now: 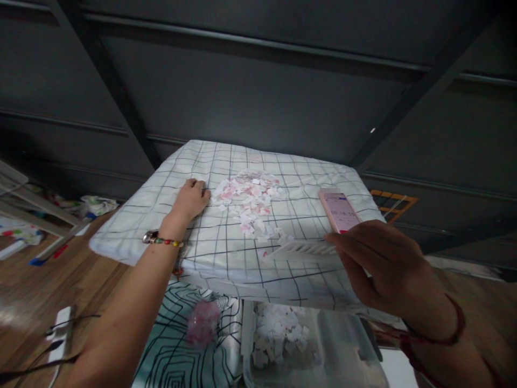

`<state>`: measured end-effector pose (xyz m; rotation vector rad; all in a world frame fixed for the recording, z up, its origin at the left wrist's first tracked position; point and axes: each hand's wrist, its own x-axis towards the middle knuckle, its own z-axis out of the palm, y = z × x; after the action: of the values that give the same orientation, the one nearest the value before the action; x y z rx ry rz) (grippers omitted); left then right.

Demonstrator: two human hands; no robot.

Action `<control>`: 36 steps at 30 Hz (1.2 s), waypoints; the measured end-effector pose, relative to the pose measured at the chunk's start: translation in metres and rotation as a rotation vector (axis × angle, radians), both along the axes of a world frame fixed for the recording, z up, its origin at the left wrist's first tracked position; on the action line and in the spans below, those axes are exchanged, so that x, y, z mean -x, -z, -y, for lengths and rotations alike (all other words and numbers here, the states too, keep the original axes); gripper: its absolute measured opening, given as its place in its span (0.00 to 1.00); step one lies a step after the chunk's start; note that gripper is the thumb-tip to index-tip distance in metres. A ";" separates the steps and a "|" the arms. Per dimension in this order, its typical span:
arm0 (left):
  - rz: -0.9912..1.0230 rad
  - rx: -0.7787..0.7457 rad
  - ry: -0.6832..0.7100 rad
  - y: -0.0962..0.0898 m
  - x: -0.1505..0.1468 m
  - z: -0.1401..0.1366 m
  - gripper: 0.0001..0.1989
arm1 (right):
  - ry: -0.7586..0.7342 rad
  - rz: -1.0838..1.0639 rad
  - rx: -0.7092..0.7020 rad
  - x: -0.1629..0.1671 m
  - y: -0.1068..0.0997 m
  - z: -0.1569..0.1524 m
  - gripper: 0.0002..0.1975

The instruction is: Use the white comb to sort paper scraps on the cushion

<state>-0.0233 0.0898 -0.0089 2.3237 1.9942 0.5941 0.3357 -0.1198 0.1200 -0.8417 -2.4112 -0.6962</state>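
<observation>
1. Well, the biggest thing is the dark wall [258, 97] at the back.
2. Next is the brown wood floor [97, 280], with a white power strip [61, 328] on it at the left.
3. The white table top [307, 175] has thin black lines that make squares, and it looks soft like cloth.
4. A clear plastic box [343, 345] sits near the front, below the table's edge. White paper bits [280, 328] lie in its left part.
5. Left of the box is a blue-green cloth [159, 337] with black lines. A blurry pink bundle [203, 323] is on top of it.
6. The right hand [379, 264] is up over the table's right side, pinching one end of the white slotted tool.
7. The left hand [194, 198] rests on the table, palm down, fingers loose and a bit apart, just beside the paper pile.
8. The paper pile [250, 191], white and pink, is in the middle of the table, with scraps trailing toward the front.
9. The pink phone [339, 207] lies at the right, its screen lit. The right hand hides its near end.
10. The white slotted tool [305, 247] points left, near those scraps. I cannot tell if it touches them.
11. Smallest are the bead bracelet [169, 242] on the left wrist and the red string [459, 320] on the right.
</observation>
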 end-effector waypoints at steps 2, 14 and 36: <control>-0.001 -0.002 0.011 0.000 0.000 0.000 0.22 | 0.018 0.012 -0.017 0.000 0.000 -0.001 0.10; -0.008 0.034 -0.007 -0.003 0.000 0.001 0.22 | 0.029 -0.015 0.005 0.001 0.003 -0.001 0.10; 0.022 0.001 0.030 -0.003 0.001 0.001 0.21 | -0.091 -0.121 0.095 0.008 0.004 0.004 0.14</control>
<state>-0.0244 0.0884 -0.0061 2.3322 1.9458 0.6141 0.3273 -0.1241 0.1159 -0.7823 -2.3720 -0.4855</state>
